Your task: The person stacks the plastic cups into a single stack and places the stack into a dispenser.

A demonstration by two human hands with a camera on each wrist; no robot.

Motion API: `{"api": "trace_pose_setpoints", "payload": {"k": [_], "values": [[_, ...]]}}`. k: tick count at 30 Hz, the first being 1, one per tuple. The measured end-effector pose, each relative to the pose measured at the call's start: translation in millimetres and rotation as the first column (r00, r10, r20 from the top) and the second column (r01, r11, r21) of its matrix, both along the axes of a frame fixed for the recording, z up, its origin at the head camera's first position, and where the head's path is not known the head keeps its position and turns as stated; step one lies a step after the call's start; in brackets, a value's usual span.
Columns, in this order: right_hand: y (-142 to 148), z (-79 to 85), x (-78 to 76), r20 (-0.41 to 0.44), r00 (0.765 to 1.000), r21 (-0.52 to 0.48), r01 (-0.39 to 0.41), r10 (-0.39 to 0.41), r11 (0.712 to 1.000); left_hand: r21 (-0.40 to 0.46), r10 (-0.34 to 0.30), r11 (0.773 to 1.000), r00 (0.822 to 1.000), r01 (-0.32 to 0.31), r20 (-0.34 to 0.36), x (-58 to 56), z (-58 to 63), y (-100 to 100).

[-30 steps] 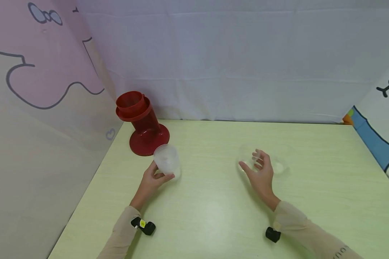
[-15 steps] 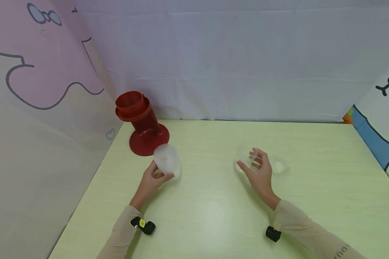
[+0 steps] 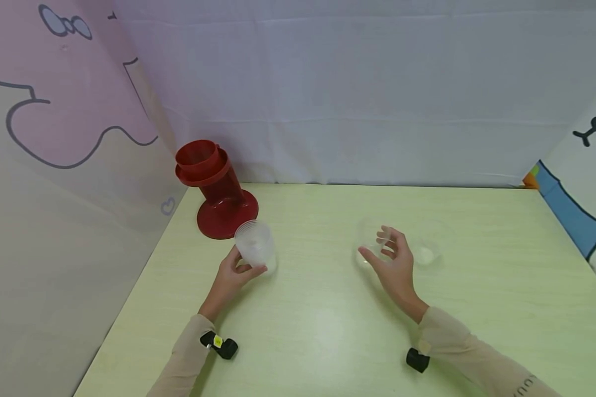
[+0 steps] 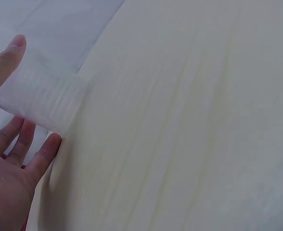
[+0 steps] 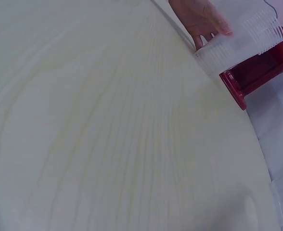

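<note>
My left hand grips a stack of nested clear plastic cups, thumb on the near side. In the left wrist view the fingers of this left hand curve round the ribbed stack. On the right, my right hand holds a single clear plastic cup between thumb and fingers, low over the table; the cup is faint against the tabletop. Just right of that hand a second see-through cup stands on the table. The right wrist view shows the stack from the side.
A red plastic stand with a round base and an upright, open-topped tube sits at the table's back left corner, just behind the stack. The pale wooden table ends at a white cloth behind. Printed cloth hangs at both sides.
My right hand has slid a little to the left with its cup, away from the cup standing on the table. The left hand and the stack have stayed in place.
</note>
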State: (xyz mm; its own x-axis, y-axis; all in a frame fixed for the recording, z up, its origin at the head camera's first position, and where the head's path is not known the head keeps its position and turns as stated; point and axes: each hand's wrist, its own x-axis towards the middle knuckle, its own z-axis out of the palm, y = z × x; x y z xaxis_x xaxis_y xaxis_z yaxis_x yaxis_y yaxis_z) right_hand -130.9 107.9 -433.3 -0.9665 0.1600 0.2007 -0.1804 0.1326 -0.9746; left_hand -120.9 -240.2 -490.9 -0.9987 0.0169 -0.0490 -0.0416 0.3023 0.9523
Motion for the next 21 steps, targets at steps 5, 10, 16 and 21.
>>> {"api": "trace_pose_setpoints", "payload": {"k": [5, 10, 16, 21], "values": [[-0.9, 0.6, 0.3, -0.015, 1.0, -0.02, -0.013, 0.013, 1.0, -0.006, 0.001, 1.0, 1.0, -0.001, -0.005, -0.4, -1.5, -0.1], [-2.2, 1.7, 1.0, -0.025, 0.999, -0.014, -0.023, 0.022, 1.0, -0.012, 0.005, 1.0, 1.0, -0.006, -0.001, -0.5, -1.5, 0.3], [-4.3, 5.2, 1.7, -0.04, 0.998, 0.002, -0.037, 0.037, 0.999, -0.005, 0.008, 1.0, 1.0, -0.008, -0.006, 0.1, -0.5, 1.0], [-6.8, 9.6, 2.0, -0.057, 0.997, 0.003, -0.05, 0.05, 0.999, 0.002, 0.008, 1.0, 1.0, -0.008, -0.007, 0.2, -0.6, 1.4]]}}
